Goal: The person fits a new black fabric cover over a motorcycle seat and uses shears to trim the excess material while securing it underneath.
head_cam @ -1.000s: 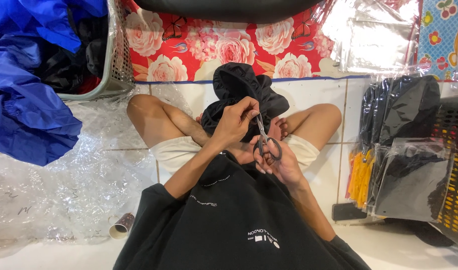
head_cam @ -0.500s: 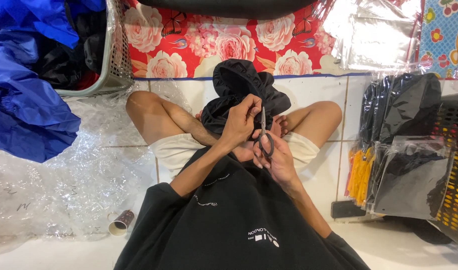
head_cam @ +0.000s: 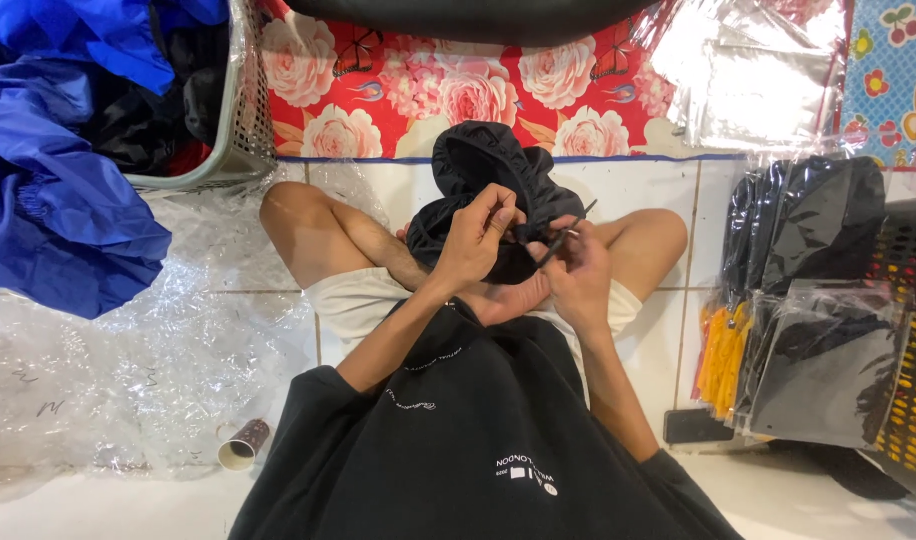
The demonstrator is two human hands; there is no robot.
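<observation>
Sitting cross-legged on the white tiled floor (head_cam: 678,190), left hand (head_cam: 475,240) pinched shut on a black garment (head_cam: 488,175) over the lap, right hand (head_cam: 578,275) closed around small scissors (head_cam: 563,238) — blades at the cloth, blue fabric pile (head_cam: 58,210) at the floor's left edge.

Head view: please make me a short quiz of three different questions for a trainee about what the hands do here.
1. True or false: the right hand holds scissors.
2. What does the left hand pinch?
A. the blue fabric
B. the black cloth
C. the paper cup
3. Fill in: the cup lies on its side on the ____ floor, beside clear plastic wrap.

Key: 1 true; 2 B; 3 tiled.
</observation>
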